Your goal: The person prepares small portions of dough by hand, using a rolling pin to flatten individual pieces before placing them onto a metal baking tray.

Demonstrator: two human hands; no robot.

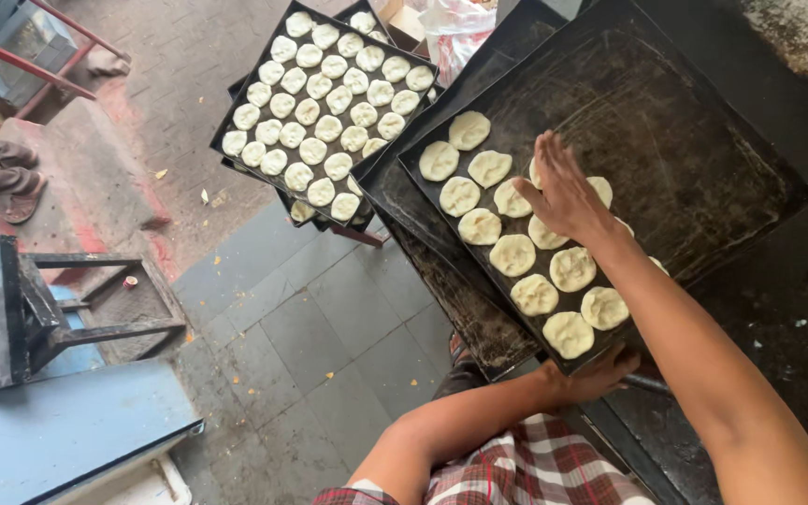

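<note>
Dough rounds point(513, 253), pale and flattened, lie in rows on the near half of a large black baking tray point(703, 150) that rests tilted on a dark worktop point(797, 365). Over them the right hand point(563, 192) is spread open, fingers flat and pressing on the pieces near the tray's middle, grasping nothing. Below, the left hand point(600, 374) grips the tray's near edge. Further off, a second tray point(236, 117) filled with small dough balls point(329, 98) stands above the grey tiled floor point(301, 327).
</note>
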